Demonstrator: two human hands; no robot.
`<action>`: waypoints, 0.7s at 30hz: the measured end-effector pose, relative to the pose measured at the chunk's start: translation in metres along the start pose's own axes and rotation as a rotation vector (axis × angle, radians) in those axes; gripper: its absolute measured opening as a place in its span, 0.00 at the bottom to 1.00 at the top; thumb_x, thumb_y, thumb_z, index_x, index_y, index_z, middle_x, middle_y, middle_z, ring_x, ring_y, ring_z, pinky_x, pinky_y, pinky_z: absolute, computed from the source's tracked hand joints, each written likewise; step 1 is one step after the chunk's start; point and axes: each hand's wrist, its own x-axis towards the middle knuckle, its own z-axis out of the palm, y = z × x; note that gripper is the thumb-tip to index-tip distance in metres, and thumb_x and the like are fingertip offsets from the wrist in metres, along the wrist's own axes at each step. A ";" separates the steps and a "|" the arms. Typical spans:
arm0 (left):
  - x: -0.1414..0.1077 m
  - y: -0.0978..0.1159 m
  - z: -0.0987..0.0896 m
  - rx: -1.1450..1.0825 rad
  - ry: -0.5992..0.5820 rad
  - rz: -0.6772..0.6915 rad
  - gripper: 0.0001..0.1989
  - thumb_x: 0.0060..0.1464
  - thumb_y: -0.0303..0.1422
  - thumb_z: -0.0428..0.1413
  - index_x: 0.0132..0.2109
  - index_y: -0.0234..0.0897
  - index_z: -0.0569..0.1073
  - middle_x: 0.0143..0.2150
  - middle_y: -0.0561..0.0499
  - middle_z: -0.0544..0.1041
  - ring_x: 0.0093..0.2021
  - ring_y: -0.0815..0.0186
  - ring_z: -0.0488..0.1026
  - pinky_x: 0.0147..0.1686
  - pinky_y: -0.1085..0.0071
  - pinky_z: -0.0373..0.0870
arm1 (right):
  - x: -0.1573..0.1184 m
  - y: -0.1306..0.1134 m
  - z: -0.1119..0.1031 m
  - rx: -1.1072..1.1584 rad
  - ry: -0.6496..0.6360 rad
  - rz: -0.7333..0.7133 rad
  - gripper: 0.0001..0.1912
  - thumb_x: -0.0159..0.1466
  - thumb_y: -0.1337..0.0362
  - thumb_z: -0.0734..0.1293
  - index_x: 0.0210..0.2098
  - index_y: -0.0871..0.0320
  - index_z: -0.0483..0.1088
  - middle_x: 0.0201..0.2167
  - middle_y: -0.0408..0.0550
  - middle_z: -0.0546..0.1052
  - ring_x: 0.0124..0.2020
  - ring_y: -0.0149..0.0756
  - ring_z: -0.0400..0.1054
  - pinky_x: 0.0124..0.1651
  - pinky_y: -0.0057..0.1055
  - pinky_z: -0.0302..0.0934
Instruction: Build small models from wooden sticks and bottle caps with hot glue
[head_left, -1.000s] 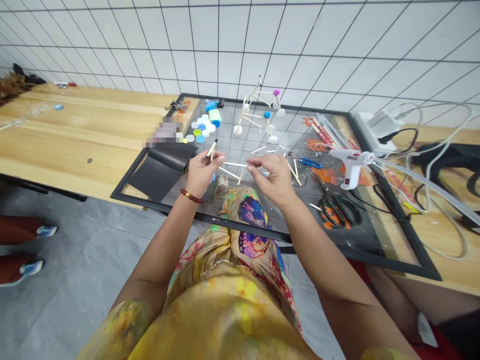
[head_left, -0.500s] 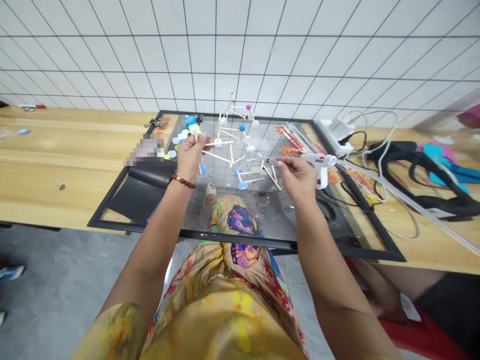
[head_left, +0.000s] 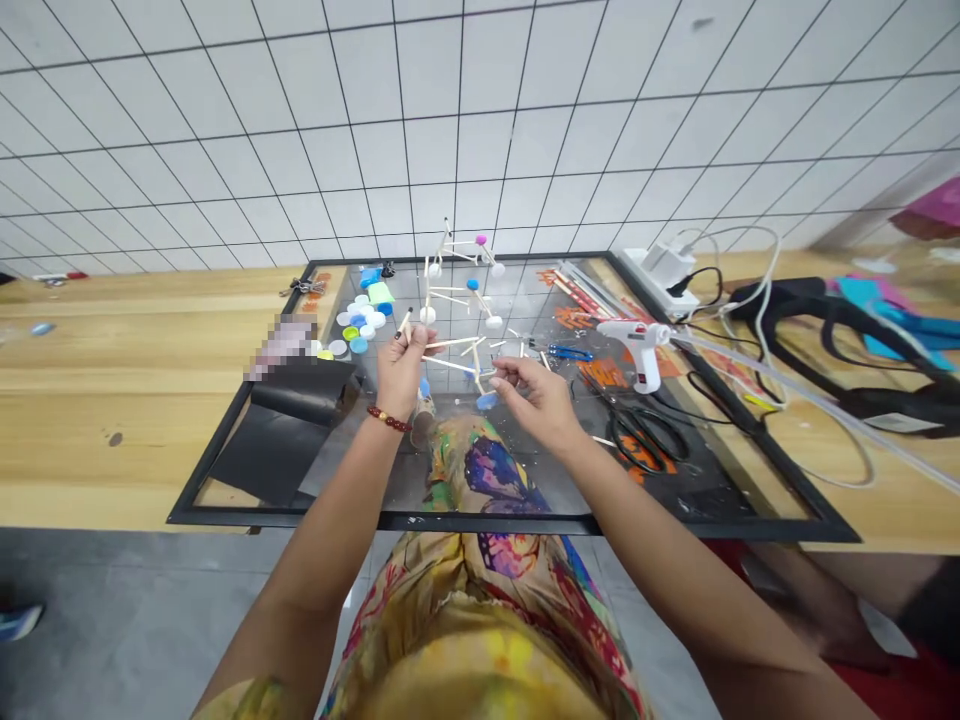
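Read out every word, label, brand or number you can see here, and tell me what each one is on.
No word, brand or number can be read clearly.
Orange printed patches on the framed work board: too small and blurred to read.
White hot glue gun: no legible label.
Pixelated patch beside the black sheet: blurred out, unreadable.

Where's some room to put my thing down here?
The wooden table, left of the black frame, past the black sheet, has room. It's crowded around the left hand and right hand: stick models, bottle caps, scissors.
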 end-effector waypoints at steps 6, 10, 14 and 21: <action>-0.008 -0.003 0.005 -0.010 -0.057 -0.007 0.24 0.46 0.55 0.66 0.32 0.36 0.78 0.32 0.49 0.80 0.30 0.67 0.78 0.35 0.67 0.78 | 0.001 -0.004 0.003 0.151 -0.042 0.118 0.21 0.61 0.51 0.71 0.49 0.55 0.74 0.39 0.49 0.80 0.34 0.36 0.72 0.41 0.39 0.68; -0.010 -0.001 0.007 -0.043 -0.062 0.013 0.25 0.45 0.56 0.66 0.32 0.36 0.79 0.32 0.49 0.80 0.31 0.67 0.78 0.36 0.67 0.79 | 0.002 -0.008 0.003 0.329 -0.101 0.222 0.23 0.57 0.48 0.74 0.46 0.55 0.75 0.34 0.47 0.79 0.33 0.36 0.72 0.39 0.38 0.68; -0.014 0.004 0.008 -0.059 -0.101 0.007 0.25 0.43 0.56 0.67 0.32 0.36 0.79 0.31 0.50 0.80 0.32 0.67 0.78 0.37 0.68 0.78 | 0.003 -0.012 0.002 0.406 -0.121 0.285 0.19 0.56 0.47 0.75 0.38 0.54 0.77 0.29 0.45 0.78 0.30 0.35 0.71 0.37 0.37 0.68; -0.016 0.010 0.005 0.027 -0.213 -0.017 0.25 0.47 0.56 0.64 0.33 0.36 0.80 0.28 0.47 0.81 0.31 0.65 0.78 0.37 0.68 0.74 | 0.002 -0.017 0.002 0.377 -0.114 0.322 0.20 0.54 0.44 0.75 0.30 0.55 0.78 0.26 0.46 0.78 0.26 0.34 0.68 0.30 0.33 0.64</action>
